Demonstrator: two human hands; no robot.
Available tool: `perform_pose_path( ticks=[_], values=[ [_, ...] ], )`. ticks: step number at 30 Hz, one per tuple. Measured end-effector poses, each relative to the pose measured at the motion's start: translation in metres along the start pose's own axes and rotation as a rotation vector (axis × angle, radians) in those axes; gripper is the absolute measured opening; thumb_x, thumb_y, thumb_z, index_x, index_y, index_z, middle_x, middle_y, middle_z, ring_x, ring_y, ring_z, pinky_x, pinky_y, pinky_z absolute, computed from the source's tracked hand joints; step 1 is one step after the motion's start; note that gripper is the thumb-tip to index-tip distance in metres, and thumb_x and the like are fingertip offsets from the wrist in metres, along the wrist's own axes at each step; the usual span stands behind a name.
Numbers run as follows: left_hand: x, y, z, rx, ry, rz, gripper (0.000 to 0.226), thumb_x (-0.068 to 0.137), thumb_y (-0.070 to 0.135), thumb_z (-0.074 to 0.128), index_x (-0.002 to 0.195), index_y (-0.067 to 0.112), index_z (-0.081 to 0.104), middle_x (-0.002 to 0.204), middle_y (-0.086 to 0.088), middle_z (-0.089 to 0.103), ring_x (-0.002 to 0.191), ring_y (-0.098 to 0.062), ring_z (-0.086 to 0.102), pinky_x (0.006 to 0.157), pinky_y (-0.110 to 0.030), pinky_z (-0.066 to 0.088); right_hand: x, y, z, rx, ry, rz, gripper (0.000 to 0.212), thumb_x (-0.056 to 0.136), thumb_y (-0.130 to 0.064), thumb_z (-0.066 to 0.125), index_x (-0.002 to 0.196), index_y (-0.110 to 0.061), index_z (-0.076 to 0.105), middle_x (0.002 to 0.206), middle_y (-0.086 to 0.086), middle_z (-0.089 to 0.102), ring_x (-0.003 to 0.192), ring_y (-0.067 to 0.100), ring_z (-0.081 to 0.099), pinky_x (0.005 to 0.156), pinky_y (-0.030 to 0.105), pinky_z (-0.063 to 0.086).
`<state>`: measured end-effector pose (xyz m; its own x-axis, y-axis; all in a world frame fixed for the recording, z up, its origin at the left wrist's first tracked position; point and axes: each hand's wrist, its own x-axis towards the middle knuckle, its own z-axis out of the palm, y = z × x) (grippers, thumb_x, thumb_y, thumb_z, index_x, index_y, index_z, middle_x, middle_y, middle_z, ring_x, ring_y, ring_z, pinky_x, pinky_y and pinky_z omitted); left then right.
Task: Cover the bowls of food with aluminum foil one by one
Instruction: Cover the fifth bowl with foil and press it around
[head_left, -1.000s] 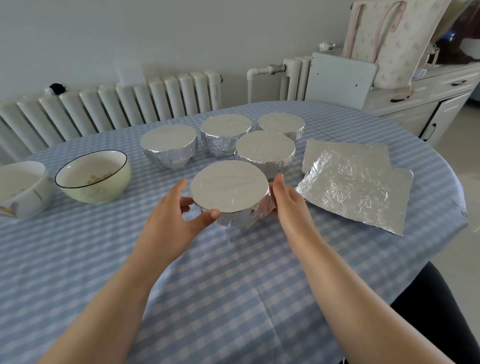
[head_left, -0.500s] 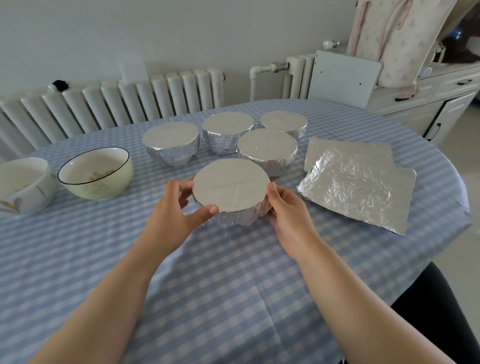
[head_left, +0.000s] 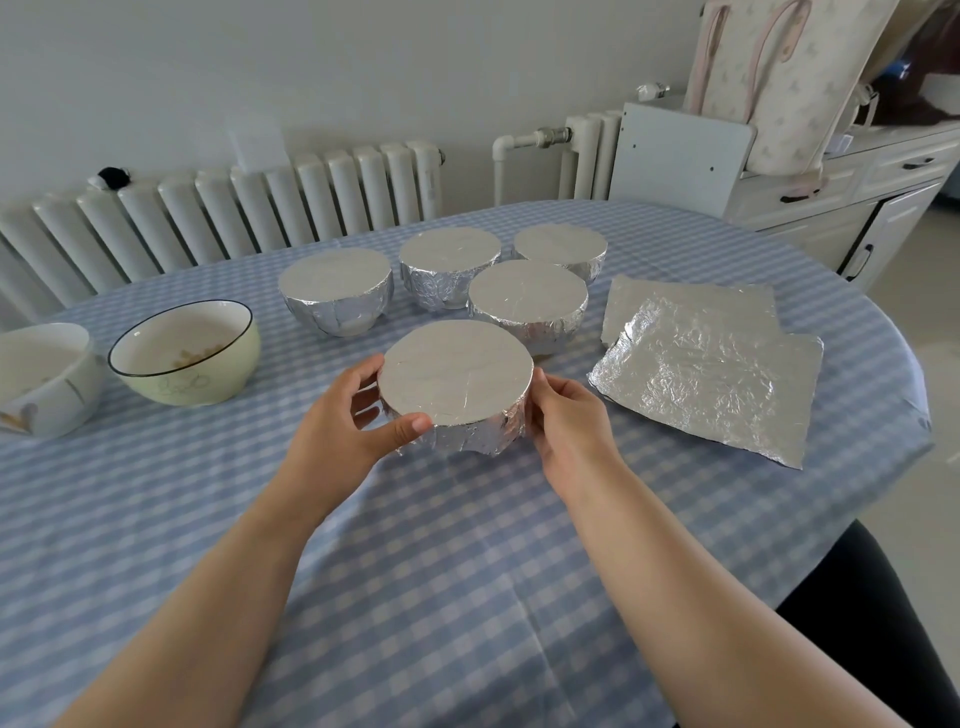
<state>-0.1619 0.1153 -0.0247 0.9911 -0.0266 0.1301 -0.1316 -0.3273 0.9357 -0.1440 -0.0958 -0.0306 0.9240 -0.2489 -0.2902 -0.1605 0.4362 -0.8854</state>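
Both hands closer around foil-covered bowl (head_left: 457, 382).

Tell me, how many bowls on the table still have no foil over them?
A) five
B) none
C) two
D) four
C: two open bowls sit at the left, a pale green bowl and a white bowl at the picture's edge, while five others, including the foil-covered bowl between the hands, are wrapped.

Five foil-covered bowls (head_left: 456, 384): one between the fingers (head_left: 413, 427), four beyond them. Two uncovered bowls (head_left: 184, 353) to their left. Two loose foil sheets (head_left: 706, 384), overlapping, to their right.
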Motion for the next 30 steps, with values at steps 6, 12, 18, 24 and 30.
perform_pose_path(
  ticks=[6,12,18,24,30],
  values=[
    [0.000,-0.001,-0.001,0.013,0.005,0.002,0.108,0.040,0.079,0.081,0.135,0.037,0.049,0.130,0.015,0.061,0.121,-0.008,0.057,0.107,-0.041,0.044,0.009,0.003,0.002,-0.066,0.061,0.010,0.013,0.097,-0.013,0.059,0.088,-0.007,0.067,0.075,0.005,0.065,0.064,0.015,0.053,0.070,0.031,0.049],
    [0.000,0.000,-0.001,0.017,0.004,-0.009,0.115,0.038,0.080,0.080,0.138,0.033,0.048,0.131,0.013,0.060,0.122,-0.010,0.057,0.107,-0.042,0.044,0.010,0.002,0.004,-0.115,0.076,-0.009,0.013,0.095,-0.005,0.058,0.088,-0.003,0.068,0.066,0.006,0.060,0.055,0.015,0.047,0.058,0.028,0.044],
    [-0.001,0.000,0.000,0.012,0.004,-0.017,0.114,0.038,0.080,0.081,0.137,0.034,0.048,0.132,0.013,0.060,0.121,-0.010,0.057,0.107,-0.042,0.045,0.013,-0.002,0.000,-0.319,0.057,-0.110,0.016,0.094,-0.006,0.058,0.082,-0.006,0.069,0.061,0.001,0.061,0.048,0.013,0.049,0.058,0.028,0.048],
    [-0.002,0.003,0.000,0.001,0.009,-0.028,0.115,0.036,0.079,0.082,0.136,0.034,0.048,0.130,0.014,0.060,0.120,-0.009,0.058,0.107,-0.040,0.045,0.025,0.002,-0.004,-0.588,-0.031,-0.164,0.026,0.096,-0.011,0.049,0.082,-0.007,0.070,0.068,0.003,0.065,0.060,0.017,0.049,0.066,0.029,0.044],
    [-0.002,0.003,0.000,-0.009,0.013,-0.041,0.113,0.036,0.078,0.083,0.135,0.036,0.048,0.130,0.013,0.061,0.120,-0.011,0.058,0.105,-0.042,0.046,0.030,-0.002,-0.008,-0.695,-0.130,-0.184,0.023,0.100,-0.015,0.044,0.093,-0.018,0.066,0.068,-0.006,0.060,0.059,0.008,0.049,0.060,0.025,0.040]
  ],
)
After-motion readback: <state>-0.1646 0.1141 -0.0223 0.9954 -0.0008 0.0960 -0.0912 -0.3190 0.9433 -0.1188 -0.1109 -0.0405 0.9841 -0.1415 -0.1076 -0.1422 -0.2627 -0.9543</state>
